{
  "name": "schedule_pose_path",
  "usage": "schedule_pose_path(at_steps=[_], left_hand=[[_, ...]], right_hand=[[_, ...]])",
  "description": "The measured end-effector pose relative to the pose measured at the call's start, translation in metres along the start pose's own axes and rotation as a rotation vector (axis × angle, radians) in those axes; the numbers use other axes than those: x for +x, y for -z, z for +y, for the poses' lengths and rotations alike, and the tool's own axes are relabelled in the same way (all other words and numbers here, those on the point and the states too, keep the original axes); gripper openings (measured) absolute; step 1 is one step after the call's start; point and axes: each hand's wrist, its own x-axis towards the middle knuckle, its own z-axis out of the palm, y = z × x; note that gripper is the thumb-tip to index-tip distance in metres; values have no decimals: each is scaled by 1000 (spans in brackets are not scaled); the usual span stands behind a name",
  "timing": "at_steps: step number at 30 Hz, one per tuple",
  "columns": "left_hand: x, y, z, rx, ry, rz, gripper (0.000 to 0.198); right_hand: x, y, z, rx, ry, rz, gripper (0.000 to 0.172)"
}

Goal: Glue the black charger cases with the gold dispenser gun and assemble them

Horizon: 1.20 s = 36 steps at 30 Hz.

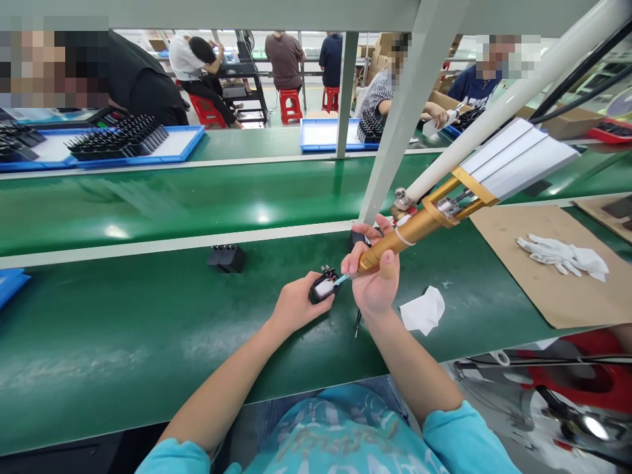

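Observation:
My left hand is closed round a small black housing near the bench middle; a white part shows inside it, with thin reddish wires and metal pins at its top. My right hand grips a gold-coloured dispensing gun, tilted down to the left. Its pale blue nozzle reaches the open side of the housing; whether it touches the inside I cannot tell. Beneath my right wrist lies a thin dark tool, partly hidden. A crumpled white cloth is right of that wrist.
Several joined black housings stand left on the green bench. White gloves rest on cardboard at right. A grey post and white pipe cross ahead. Beyond the conveyor, blue trays hold black parts; several people sit behind.

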Motion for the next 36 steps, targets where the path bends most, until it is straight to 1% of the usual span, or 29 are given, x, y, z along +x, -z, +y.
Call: schedule_pose_path(at_steps=[4, 8, 11, 15, 19, 21, 25, 28, 31, 33, 36], left_hand=[[-1, -2, 1, 15, -22, -8, 29], [-3, -4, 4, 10, -58, -12, 33], [-5, -4, 6, -35, -78, 32, 33], [-5, -2, 7, -64, -137, 117, 28], [-6, -2, 6, -51, -155, 133, 28], [-5, -2, 5, -49, -142, 116, 29], [-4, -3, 2, -21, -87, 67, 34], [-2, -1, 2, -4, -57, 84, 37], [1, 3, 3, -52, -40, 78, 37], [2, 5, 1, -71, -21, 30, 36], [6, 7, -7, -25, 27, -90, 38]], right_hand=[[-2, -9, 1, -18, -16, -5, 41], [-7, -19, 1, -11, -22, -15, 37], [-10, -22, 1, -14, -35, -30, 35], [-10, -23, 1, 12, -19, -46, 27], [-8, -22, 0, 84, 3, -60, 20], [-8, -22, -1, 75, -12, -55, 23], [-7, -20, 0, 35, -43, -35, 38], [-6, -17, 2, 57, -24, -43, 40], [-4, -14, 3, 73, -11, -52, 42], [-2, -11, 3, 80, -1, -49, 45], [1, -5, 2, 89, 24, -39, 45]])
